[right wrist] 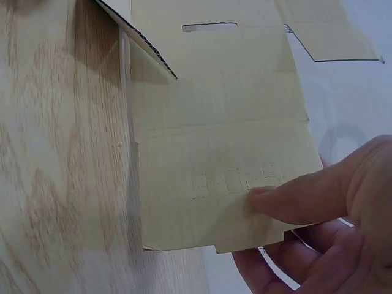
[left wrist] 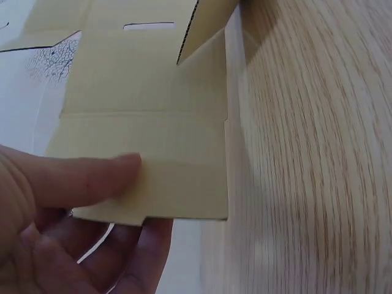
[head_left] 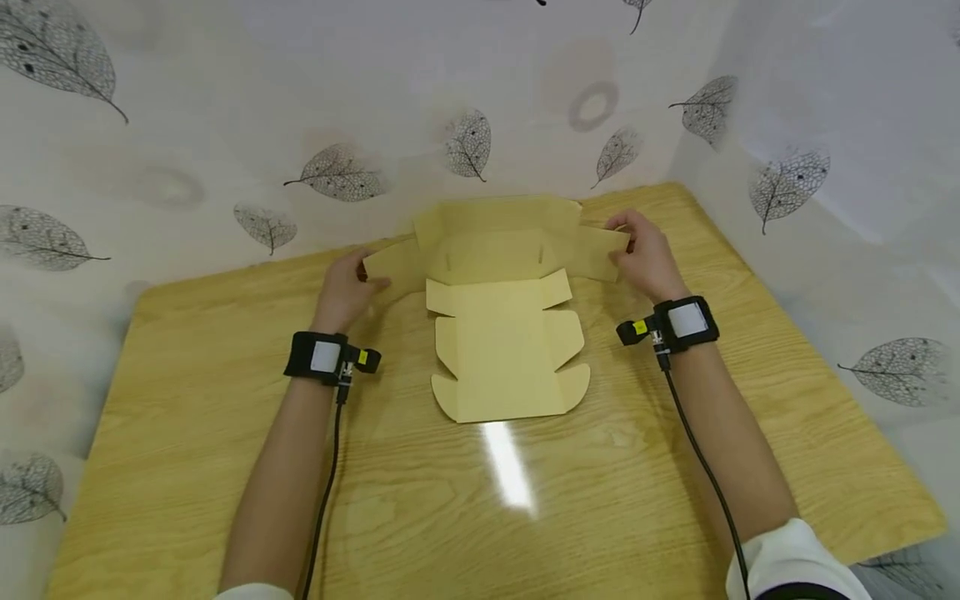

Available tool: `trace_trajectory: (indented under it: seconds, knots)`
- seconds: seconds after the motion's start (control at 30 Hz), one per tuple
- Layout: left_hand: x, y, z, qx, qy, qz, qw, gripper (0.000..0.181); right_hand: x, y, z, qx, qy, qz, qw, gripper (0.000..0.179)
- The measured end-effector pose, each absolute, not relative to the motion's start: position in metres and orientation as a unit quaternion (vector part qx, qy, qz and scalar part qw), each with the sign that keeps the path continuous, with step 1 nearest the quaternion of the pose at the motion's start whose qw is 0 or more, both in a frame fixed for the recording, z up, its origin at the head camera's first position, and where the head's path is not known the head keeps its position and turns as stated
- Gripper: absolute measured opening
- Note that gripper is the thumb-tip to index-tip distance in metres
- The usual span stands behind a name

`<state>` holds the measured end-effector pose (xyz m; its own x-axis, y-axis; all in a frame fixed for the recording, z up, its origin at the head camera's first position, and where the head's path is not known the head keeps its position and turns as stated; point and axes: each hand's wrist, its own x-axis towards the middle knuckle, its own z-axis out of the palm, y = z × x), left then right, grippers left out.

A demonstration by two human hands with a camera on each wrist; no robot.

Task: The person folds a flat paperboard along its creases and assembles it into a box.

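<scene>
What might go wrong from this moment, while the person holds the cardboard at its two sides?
The left hand pinches the left side flap and the right hand the right side flap; an uneven pull might skew the cardboard or tear it at a fold. Also, a raised small flap stands near the left side flap, so it may get trapped or bent if that side is folded inward.

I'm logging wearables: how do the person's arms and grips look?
Left grip and right grip are bare. Each wrist wears a black strap with a pale patch, a yellow-marked black camera and a black cable. White sleeves show farther up.
</scene>
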<state>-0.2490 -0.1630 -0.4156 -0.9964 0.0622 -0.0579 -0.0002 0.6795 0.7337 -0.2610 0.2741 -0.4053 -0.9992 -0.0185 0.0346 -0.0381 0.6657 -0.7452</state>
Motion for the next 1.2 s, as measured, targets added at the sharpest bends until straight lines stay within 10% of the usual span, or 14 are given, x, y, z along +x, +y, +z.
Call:
trace_trajectory:
  seconds: [0.37,0.9,1.2]
  knots:
    - [-0.250,-0.148,-0.420,0.056,0.916,0.395,0.051,0.058,-0.253,0.229,-0.379,0.147,-0.911,0.288,0.255,0.043]
    - [-0.250,-0.143,-0.415,0.082,0.915,0.389,0.060,0.056,-0.245,0.205,-0.381,0.236,-0.939,0.245,0.055,0.030]
    - [-0.227,-0.110,-0.392,0.195,0.891,0.400,-0.088,0.043,-0.244,0.206,-0.383,0.252,-0.932,0.252,0.059,0.028]
